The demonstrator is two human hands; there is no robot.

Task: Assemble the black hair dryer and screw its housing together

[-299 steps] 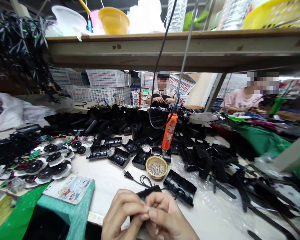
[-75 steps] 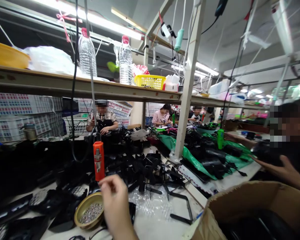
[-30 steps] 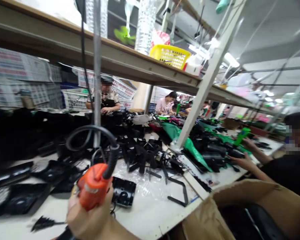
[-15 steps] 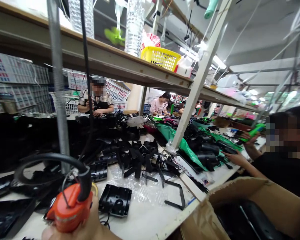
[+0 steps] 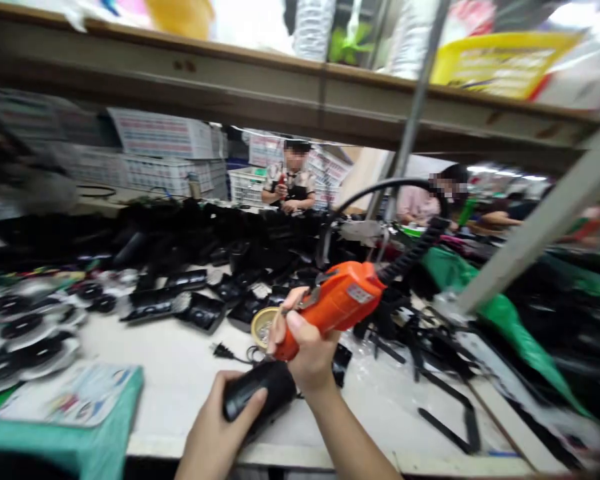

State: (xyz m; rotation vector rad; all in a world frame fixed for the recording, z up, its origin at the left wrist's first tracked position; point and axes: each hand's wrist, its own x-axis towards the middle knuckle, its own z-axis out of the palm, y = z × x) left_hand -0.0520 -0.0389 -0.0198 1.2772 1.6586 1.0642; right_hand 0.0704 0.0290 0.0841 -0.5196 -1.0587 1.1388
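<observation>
Far left: black discs with pale rims [image 5: 23,327] lay bunched on the counter [image 5: 170,380], well apart from the hands — parked stock, I'd guess. Printed card [image 5: 70,397] sat on teal plastic [image 5: 113,427] at the near edge, off to one side of the work spot. Black half-shell housings [image 5: 200,310] lay farther back in a loose row, apparently to leave the front free. Power plug [image 5: 223,350] lay flat, its cord running toward the casing.

Left hand [image 5: 223,420] wrapped the black casing [image 5: 263,393] above the near part of the counter: fingers closed round it, thumb pressed on top. That grip probably kept a curved body from rolling. Brass-coloured bowl [image 5: 258,325] stood just behind, small bits in it, likely screws — short reach.

Right hand [image 5: 307,350] had its fingers curled tight round the orange electric screwdriver [image 5: 343,300]. Nose slanted down toward the casing; tip hidden, so contact couldn't be told. Cable [image 5: 414,250] arched up off the tool's rear, presumably keeping slack away from the casing. Far right: a bent black bracket [image 5: 473,423] lay flat, clear of both hands.
</observation>
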